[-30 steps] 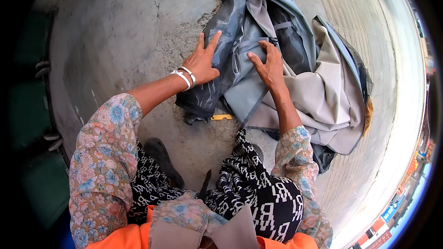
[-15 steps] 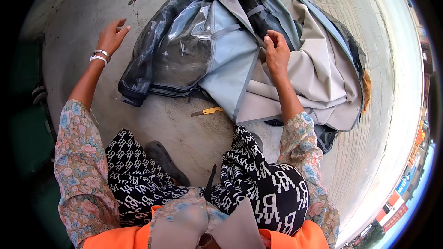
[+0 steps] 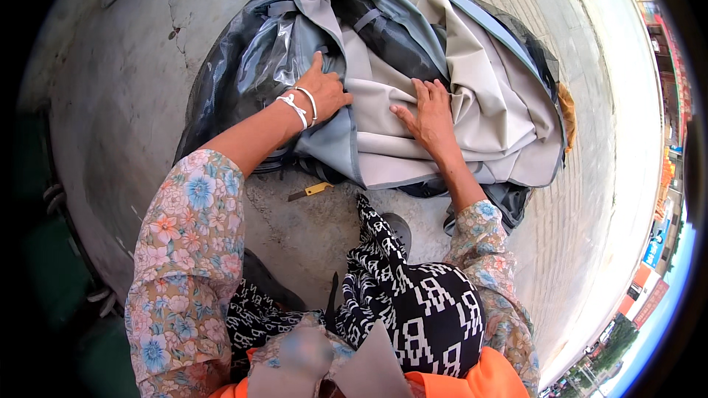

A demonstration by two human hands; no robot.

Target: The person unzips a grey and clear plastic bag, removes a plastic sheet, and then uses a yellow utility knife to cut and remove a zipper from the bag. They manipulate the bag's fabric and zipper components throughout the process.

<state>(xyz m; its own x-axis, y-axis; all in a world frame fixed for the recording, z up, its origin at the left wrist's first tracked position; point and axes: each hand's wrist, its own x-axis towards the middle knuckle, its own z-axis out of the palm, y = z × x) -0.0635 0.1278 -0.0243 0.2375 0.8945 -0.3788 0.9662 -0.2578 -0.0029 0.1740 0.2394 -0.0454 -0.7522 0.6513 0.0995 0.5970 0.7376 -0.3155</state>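
Observation:
A large fabric cover (image 3: 402, 121) lies crumpled on the floor in front of me, beige on one face and blue-grey on the other. Black mesh and a clear plastic window (image 3: 282, 55) make up its left part. My left hand (image 3: 322, 90) rests on the blue-grey flap beside that window. Its index finger is stretched forward and its thumb is spread out at the flap's edge; the other fingers are partly hidden. On the beige face lies my right hand (image 3: 430, 114), palm down with fingers extended.
A yellow-handled cutter knife (image 3: 311, 191) lies on the concrete floor (image 3: 133, 103) near the cover's front edge. My legs in black-and-white patterned trousers (image 3: 413, 287) are close in front. A brown piece (image 3: 567, 114) shows at the cover's right edge.
My left hand has come in from the left onto the flap. My right hand has lowered onto the beige fabric. The flap's edge has shifted left, exposing more beige.

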